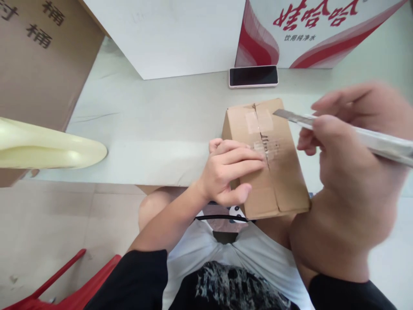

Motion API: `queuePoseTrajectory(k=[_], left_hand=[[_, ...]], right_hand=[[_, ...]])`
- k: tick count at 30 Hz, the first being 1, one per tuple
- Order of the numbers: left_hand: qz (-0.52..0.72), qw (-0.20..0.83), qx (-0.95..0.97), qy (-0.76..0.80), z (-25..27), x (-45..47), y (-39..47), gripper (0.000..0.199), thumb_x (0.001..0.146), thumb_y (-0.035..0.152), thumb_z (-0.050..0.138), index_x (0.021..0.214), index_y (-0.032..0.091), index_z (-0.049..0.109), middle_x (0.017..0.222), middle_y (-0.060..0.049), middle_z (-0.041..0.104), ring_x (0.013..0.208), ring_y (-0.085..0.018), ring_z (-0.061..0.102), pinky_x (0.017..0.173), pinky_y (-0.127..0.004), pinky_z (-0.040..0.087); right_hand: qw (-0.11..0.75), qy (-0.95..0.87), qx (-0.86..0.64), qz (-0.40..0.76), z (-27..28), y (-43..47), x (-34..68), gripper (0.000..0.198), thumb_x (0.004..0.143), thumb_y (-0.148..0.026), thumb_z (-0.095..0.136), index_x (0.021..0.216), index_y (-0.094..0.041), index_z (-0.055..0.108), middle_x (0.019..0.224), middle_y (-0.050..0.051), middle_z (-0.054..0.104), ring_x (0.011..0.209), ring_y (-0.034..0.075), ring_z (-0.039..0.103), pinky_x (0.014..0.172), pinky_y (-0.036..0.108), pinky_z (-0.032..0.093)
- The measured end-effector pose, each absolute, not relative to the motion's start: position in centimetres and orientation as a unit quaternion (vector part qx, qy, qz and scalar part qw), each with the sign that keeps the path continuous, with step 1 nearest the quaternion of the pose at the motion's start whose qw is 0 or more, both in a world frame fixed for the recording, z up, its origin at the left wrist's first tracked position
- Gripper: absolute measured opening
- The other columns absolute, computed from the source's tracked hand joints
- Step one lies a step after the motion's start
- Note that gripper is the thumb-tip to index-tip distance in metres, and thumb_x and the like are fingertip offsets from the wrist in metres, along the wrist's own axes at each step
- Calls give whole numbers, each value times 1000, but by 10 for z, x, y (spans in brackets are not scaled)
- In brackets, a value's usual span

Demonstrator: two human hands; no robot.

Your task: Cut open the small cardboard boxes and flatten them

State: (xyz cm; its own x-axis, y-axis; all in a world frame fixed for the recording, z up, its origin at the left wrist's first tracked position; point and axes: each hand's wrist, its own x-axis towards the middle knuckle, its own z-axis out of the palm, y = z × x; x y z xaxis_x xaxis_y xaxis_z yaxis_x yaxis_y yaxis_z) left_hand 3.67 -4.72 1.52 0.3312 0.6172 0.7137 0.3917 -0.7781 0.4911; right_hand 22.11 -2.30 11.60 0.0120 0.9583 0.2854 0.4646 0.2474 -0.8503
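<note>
- The table (145,125) is pale and fills the middle of the view; its near edge runs along just above the person's knees, and the left half of its top lies open.
- A big brown carton (41,60) with dark printed characters stands at the far left, touching the table's left side.
- A white box (167,34) stands at the back of the table, and a red and white printed carton (309,30) stands beside it on the right; together they wall off the far edge.
- A cream plastic piece (48,148) juts in from the left, over the table's near left corner.
- A red plastic chair (64,284) shows at the bottom left, on the tiled floor.
- The cardboard box (267,159) lies at the near edge of the table, right of centre, its near end overhanging the person's lap. Its flaps are shut, with clear tape along the middle seam; the contents are hidden.
- The right hand (348,172) is closed around a box cutter (338,129), blurred, with the blade tip over the far right part of the box top.
- The left hand (229,172) rests on the box's left side, fingers curled across the top and thumb on the near side.
- A phone (253,76) lies face up near the back, well apart from the box, just in front of the printed carton.
</note>
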Motion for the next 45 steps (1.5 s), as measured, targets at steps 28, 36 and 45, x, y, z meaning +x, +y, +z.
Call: queuePoseTrajectory(k=[28, 36, 45], left_hand=[[452, 82, 787, 411, -11, 28, -22, 47, 106, 47, 36, 144, 24, 54, 149, -11, 60, 155, -32, 42, 131, -59, 32], [452, 83, 786, 412, -12, 28, -21, 52, 107, 51, 32, 141, 21, 57, 148, -13, 61, 153, -33, 44, 131, -61, 31], [459, 91, 786, 404, -16, 28, -20, 50, 108, 49, 33, 143, 23, 56, 150, -11, 59, 156, -33, 40, 131, -61, 31]], right_hand=[[327, -714, -555, 273, 87, -2, 223, 22, 85, -27, 66, 107, -30, 71, 88, 0, 76, 76, 21, 72, 75, 35, 55], [302, -746, -548, 226, 89, -4, 222, 24, 83, -30, 67, 106, -29, 73, 89, 0, 78, 71, 19, 69, 74, 34, 54], [294, -751, -565, 173, 91, -8, 218, 19, 81, -28, 63, 99, -26, 70, 82, -1, 76, 66, 19, 68, 67, 32, 53]])
